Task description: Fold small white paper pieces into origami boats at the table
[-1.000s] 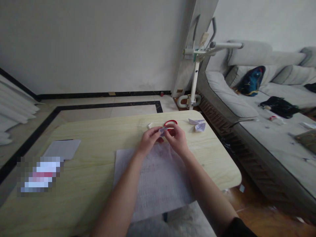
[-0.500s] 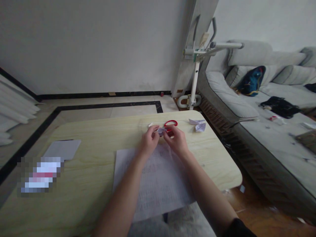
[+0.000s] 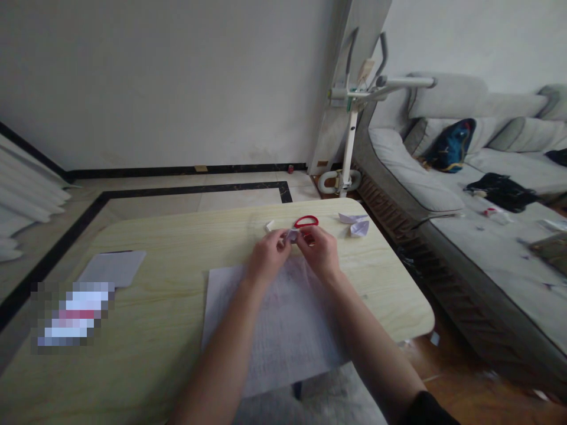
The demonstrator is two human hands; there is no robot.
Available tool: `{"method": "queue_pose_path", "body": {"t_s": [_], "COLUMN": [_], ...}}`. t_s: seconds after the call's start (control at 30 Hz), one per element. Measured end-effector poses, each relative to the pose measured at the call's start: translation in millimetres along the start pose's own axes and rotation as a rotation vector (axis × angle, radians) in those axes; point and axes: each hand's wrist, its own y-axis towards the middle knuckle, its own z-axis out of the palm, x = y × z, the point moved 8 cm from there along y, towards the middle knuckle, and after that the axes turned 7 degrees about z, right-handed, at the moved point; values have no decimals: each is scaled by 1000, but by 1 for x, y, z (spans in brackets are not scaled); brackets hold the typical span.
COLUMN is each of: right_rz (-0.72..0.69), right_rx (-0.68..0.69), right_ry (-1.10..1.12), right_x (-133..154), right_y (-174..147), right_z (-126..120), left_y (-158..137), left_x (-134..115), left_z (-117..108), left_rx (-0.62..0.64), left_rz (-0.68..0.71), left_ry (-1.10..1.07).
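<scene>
Between the fingertips of both hands is a small folded piece of white paper [image 3: 292, 235]. My left hand [image 3: 270, 254] pinches its left side, and my right hand [image 3: 319, 251] pinches the right side. Just behind the fingers lie red-handled scissors [image 3: 307, 221], partly covered by my right hand. A small white scrap [image 3: 269, 225] rests behind my left hand. Below the hands and under my forearms spreads a large printed sheet [image 3: 283, 319]. Folded paper pieces [image 3: 359, 228] sit to the right, near the table's far corner.
The pale wooden table [image 3: 168, 319] has rounded corners. On its left side lie a white pad [image 3: 114, 267] and a blurred-out, lit object [image 3: 77, 314]. A grey sofa [image 3: 482, 230] runs along the right, and a white exercise stand [image 3: 349, 141] rises behind the table.
Both hands have shifted slightly, with the left fingers drawn closer to the right ones around the folded paper. More of the white scrap behind the left hand now shows.
</scene>
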Motion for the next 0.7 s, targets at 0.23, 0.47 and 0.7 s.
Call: {"method": "queue_pose_path", "body": {"t_s": [0.23, 0.47, 0.7], "right_rz": [-50, -98, -143], "right_rx": [7, -1, 18], "right_ry": [-17, 9, 43], "right_x": [5, 11, 18], "right_y": [0, 0, -2], "right_z": [-3, -5, -4], "left_y": [-2, -3, -3], "left_x": [-6, -5, -1], "left_z": [1, 1, 1], "left_rx": [68, 72, 45], "left_rz": [35, -2, -37], "left_ry": [32, 34, -8]}}
